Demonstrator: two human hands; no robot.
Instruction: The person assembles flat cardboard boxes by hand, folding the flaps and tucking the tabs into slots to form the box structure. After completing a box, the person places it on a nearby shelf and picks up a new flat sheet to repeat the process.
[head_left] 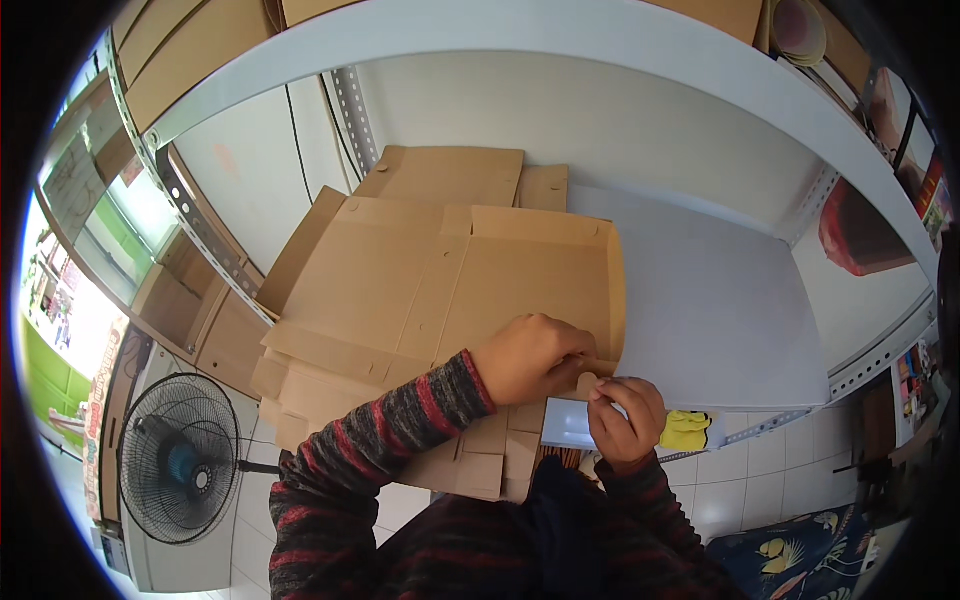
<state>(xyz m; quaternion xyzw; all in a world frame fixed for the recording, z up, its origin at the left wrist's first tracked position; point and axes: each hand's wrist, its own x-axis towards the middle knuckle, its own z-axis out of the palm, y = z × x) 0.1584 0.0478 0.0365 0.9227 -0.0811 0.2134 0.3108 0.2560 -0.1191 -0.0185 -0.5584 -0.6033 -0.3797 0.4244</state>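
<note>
An unfolded brown cardboard box [380,260] lies flat on the grey shelf, its right-hand edge partly folded up. My left hand [535,355] is closed at the near right corner of this box, with its fingertips curled over the corner and partly hidden. Just right of it, my right hand [627,420] pinches a small rounded cardboard tab [587,382] that sticks out from that corner. More flat cardboard sheets [480,472] lie beneath the box and jut out toward my body. Behind it rests another flat cardboard piece [440,172].
A metal shelf beam [520,38] crosses above my hands, with cardboard boxes [205,60] on top. The grey shelf board [700,310] extends to the right. Near its front edge is a yellow cloth-like item [686,430]. A standing fan [180,458] is at the lower left.
</note>
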